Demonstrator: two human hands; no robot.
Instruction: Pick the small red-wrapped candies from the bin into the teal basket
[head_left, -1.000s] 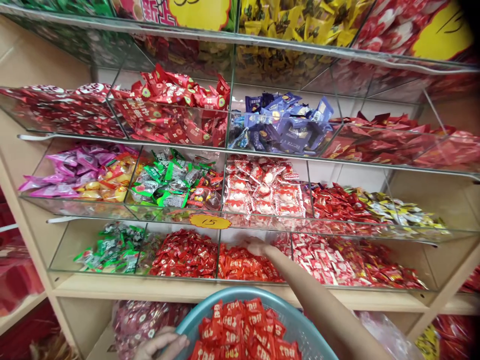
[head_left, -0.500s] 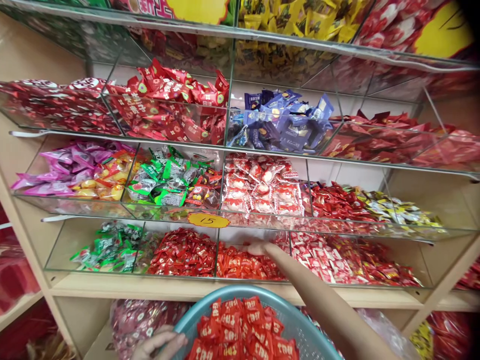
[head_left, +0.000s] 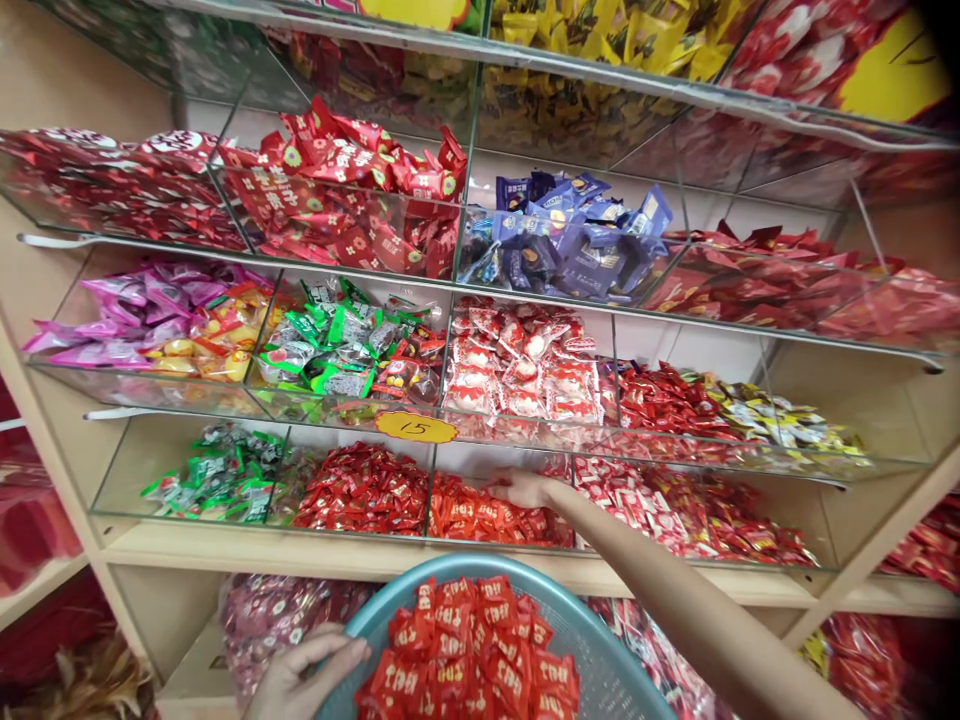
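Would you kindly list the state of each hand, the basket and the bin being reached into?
Right hand: reaching into a bin, lying on the sweets; grip not visible.
Left hand: holding the basket's rim.
Teal basket: part-filled with orange-red sweets.
Bottom-row bin of orange-red sweets: open-topped, well stocked.
Yellow price tag: stuck on the bin front, reads 15.

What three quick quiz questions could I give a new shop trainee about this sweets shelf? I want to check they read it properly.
1. True or false: the right hand lies on the orange-red sweets in the lowest clear bin.
2. What does the left hand hold?
3. Which sweets sit right of the red flowered packets: A green, B blue, C pink?

Key: 1 true. 2 the rim of the teal basket. 3 B, the blue packets.
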